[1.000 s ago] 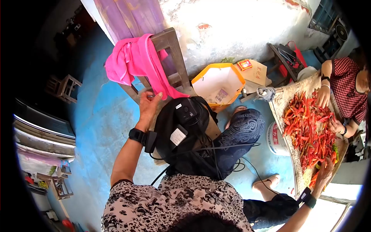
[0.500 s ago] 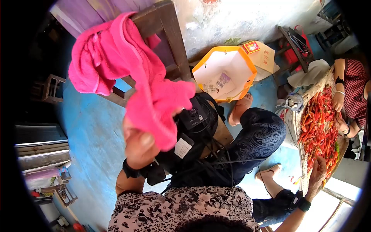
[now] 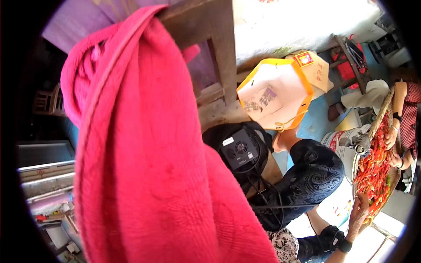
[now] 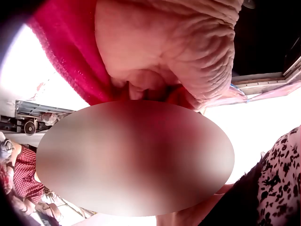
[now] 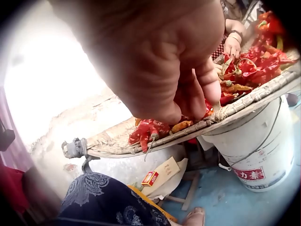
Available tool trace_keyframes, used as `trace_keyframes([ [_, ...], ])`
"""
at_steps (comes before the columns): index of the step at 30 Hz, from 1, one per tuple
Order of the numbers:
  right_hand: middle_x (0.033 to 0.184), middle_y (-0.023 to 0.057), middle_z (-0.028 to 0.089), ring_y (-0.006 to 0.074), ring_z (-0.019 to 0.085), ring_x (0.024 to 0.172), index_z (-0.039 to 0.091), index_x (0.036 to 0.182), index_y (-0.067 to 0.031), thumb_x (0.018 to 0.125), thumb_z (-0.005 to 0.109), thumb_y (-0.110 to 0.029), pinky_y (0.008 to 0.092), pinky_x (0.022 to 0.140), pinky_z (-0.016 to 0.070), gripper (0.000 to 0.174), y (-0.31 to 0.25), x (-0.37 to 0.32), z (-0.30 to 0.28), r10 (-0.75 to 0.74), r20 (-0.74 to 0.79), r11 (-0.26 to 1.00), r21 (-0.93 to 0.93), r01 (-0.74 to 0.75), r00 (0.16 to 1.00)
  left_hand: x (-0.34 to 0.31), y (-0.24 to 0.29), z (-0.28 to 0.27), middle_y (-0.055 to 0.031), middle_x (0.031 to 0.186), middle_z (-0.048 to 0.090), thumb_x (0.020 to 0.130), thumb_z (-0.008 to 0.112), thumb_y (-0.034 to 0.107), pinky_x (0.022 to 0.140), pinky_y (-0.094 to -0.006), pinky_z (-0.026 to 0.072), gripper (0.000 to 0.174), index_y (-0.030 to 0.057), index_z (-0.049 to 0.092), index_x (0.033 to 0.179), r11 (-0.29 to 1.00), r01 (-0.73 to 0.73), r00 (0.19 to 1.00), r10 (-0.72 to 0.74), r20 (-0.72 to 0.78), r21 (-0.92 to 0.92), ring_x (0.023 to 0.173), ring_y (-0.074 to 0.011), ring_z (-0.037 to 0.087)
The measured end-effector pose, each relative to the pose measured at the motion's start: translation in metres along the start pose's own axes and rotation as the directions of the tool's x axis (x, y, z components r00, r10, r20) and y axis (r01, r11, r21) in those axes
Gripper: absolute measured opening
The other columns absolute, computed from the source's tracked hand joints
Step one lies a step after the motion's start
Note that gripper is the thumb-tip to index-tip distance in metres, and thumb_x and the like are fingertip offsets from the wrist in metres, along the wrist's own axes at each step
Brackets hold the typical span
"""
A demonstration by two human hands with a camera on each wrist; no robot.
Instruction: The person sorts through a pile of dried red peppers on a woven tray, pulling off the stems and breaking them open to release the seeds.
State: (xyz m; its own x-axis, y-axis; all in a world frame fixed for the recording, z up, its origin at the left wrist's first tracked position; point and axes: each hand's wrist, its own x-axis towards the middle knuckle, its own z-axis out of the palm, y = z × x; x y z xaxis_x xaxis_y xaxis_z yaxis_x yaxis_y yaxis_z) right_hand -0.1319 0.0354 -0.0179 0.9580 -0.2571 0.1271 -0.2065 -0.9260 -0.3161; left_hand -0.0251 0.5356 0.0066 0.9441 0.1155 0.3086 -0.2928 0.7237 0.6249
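Curled round the towel (image 3: 153, 144), the left hand (image 4: 169, 42) shows only in the left wrist view; the towel slants down-right from the chair (image 3: 224, 52). The right hand (image 3: 358, 213) lies relaxed by peppers (image 3: 372, 168).

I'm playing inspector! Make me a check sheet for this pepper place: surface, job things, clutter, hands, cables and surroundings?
Surface: woven tray, above a white bucket
Job's things: red peppers on the tray; pink cloth over the chair
Clutter: orange-rimmed container, small red box
Hands: left hand grips the cloth; right hand at the tray's edge
Cables: dark, across the lap
Surroundings: another person beside the tray; blue floor
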Motion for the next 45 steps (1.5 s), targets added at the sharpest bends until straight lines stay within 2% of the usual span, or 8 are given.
trace_keyframes([
  [3,0.096,0.0108,0.062,0.0204,0.060,0.085,0.059,0.103,0.0005,0.090,0.052,0.000,0.0305,0.069,0.0483,0.015,0.008,-0.005,-0.009,-0.017,-0.024,0.997,-0.081,0.015,1.000,0.001,-0.002,0.001,-0.0213,0.125,0.052,0.079,0.066,0.029,0.103,-0.0452,0.0346,0.068,-0.0049,0.041,0.132,0.999,0.021,1.000,-0.021,0.017,-0.033,0.122,-0.0341,0.048],
  [10,0.097,0.0070,0.061,0.0139,0.059,0.085,0.060,0.105,-0.0013,0.095,0.052,-0.008,0.0270,0.070,0.0481,0.015,0.024,-0.005,-0.012,0.048,0.004,0.997,-0.059,-0.048,0.999,-0.004,-0.002,-0.006,-0.0211,0.126,0.051,0.079,0.065,0.028,0.104,-0.0459,0.0327,0.068,-0.0048,0.040,0.133,0.996,0.067,0.998,-0.067,-0.010,-0.052,0.123,-0.0341,0.046],
  [14,0.101,0.0088,0.062,0.0174,0.059,0.089,0.060,0.107,-0.0014,0.094,0.052,-0.007,0.0308,0.074,0.0482,0.016,0.011,-0.007,-0.009,0.088,0.006,0.995,-0.048,-0.088,0.996,-0.004,0.004,-0.009,-0.0210,0.127,0.050,0.079,0.065,0.028,0.105,-0.0464,0.0317,0.068,-0.0047,0.040,0.133,0.997,0.047,0.998,-0.049,-0.030,-0.066,0.124,-0.0341,0.045],
  [21,0.099,0.0108,0.061,0.0228,0.059,0.092,0.057,0.100,-0.0004,0.089,0.052,0.002,0.0324,0.073,0.0480,0.012,0.003,-0.004,-0.006,-0.062,-0.014,0.989,-0.134,0.060,0.998,0.004,-0.006,-0.001,-0.0208,0.129,0.048,0.080,0.064,0.027,0.105,-0.0471,0.0299,0.067,-0.0046,0.040,0.134,0.991,0.066,0.997,-0.061,0.044,-0.115,0.125,-0.0342,0.043],
  [34,0.101,0.0094,0.061,0.0193,0.060,0.092,0.059,0.108,-0.0015,0.091,0.052,0.001,0.0300,0.073,0.0501,0.018,0.021,-0.006,-0.002,-0.026,0.038,1.000,0.018,0.026,0.999,-0.007,-0.005,-0.011,-0.0205,0.132,0.045,0.081,0.062,0.026,0.107,-0.0485,0.0266,0.066,-0.0044,0.039,0.134,0.981,0.090,0.995,-0.094,-0.020,-0.173,0.127,-0.0343,0.040],
  [40,0.100,0.0126,0.063,0.0227,0.061,0.093,0.060,0.103,-0.0016,0.081,0.060,0.007,0.0317,0.077,0.0497,0.023,-0.001,-0.007,-0.003,-0.100,-0.026,0.986,-0.137,0.096,0.995,0.005,-0.020,-0.018,-0.0203,0.133,0.044,0.081,0.062,0.026,0.108,-0.0491,0.0250,0.066,-0.0043,0.039,0.135,0.939,0.092,0.995,-0.102,-0.014,-0.330,0.128,-0.0343,0.039],
  [41,0.100,0.0131,0.064,0.0234,0.062,0.092,0.061,0.101,-0.0017,0.081,0.060,0.009,0.0307,0.073,0.0514,0.023,-0.013,-0.005,-0.007,-0.188,-0.007,0.953,-0.243,0.180,0.982,0.005,-0.024,-0.016,-0.0203,0.133,0.044,0.081,0.062,0.026,0.108,-0.0492,0.0248,0.066,-0.0043,0.038,0.135,0.931,0.105,0.993,-0.115,-0.009,-0.350,0.128,-0.0343,0.038],
  [45,0.099,0.0126,0.064,0.0230,0.063,0.089,0.062,0.098,-0.0002,0.082,0.059,0.008,0.0295,0.067,0.0533,0.018,-0.022,-0.003,-0.005,-0.109,-0.016,0.986,-0.132,0.106,0.994,0.004,-0.030,-0.001,-0.0202,0.134,0.043,0.081,0.061,0.025,0.108,-0.0496,0.0237,0.065,-0.0042,0.038,0.135,0.915,0.157,0.987,-0.162,0.016,-0.372,0.129,-0.0344,0.037],
])
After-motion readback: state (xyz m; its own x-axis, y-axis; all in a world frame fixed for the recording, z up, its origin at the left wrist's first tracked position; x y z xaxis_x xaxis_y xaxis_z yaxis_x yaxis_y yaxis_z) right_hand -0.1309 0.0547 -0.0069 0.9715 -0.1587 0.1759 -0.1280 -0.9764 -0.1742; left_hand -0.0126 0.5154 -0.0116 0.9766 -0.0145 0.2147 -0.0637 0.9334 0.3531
